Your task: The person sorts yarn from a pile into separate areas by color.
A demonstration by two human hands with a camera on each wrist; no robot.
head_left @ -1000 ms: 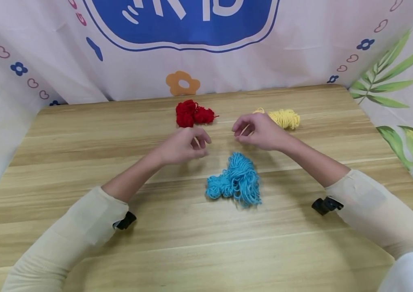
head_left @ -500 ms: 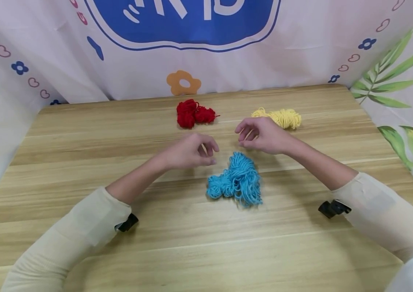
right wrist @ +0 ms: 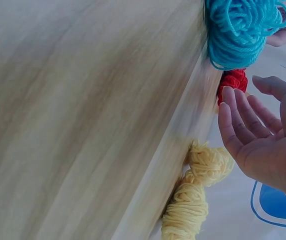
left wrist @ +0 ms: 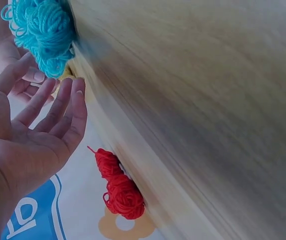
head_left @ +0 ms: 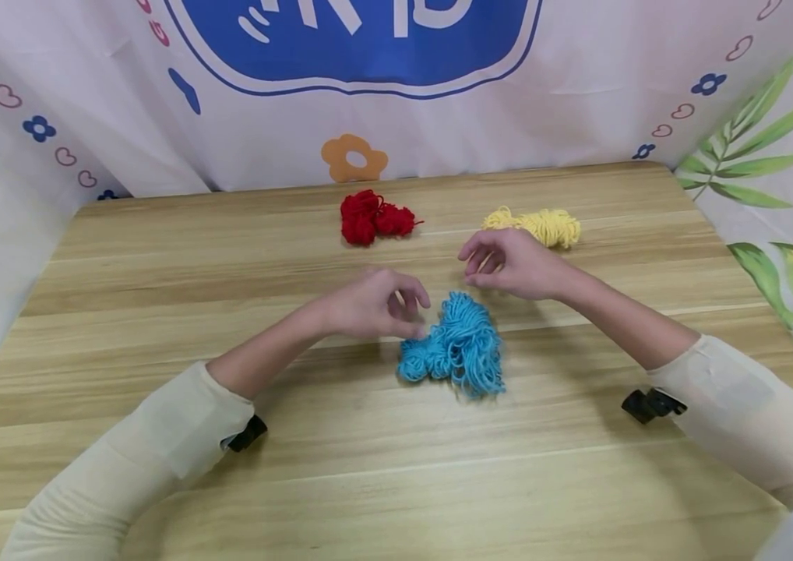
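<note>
A bundle of blue yarn (head_left: pixel 466 343) lies mid-table, a smaller lobe on its left and loose loops on its right. My left hand (head_left: pixel 375 304) hovers at its upper left, the thumb tip overlapping the small lobe in the head view. In the left wrist view that hand (left wrist: pixel 38 130) has its fingers loosely bent, with nothing in them. My right hand (head_left: pixel 516 263) is above and right of the blue yarn, in front of a yellow yarn bundle (head_left: pixel 551 227) that it partly covers. The right wrist view shows this hand (right wrist: pixel 263 120) holding nothing, fingers loosely bent.
A red yarn bundle (head_left: pixel 375 218) lies near the back of the wooden table (head_left: pixel 368 483). Behind the table's far edge hangs a white printed cloth (head_left: pixel 466 125). Both sleeves carry a small black camera, the left one (head_left: pixel 245 433) close over the tabletop.
My left hand has moved right and toward me, from beside the red yarn to the blue yarn. My right hand has drifted slightly right and nearer me. The yarn bundles have stayed put.
</note>
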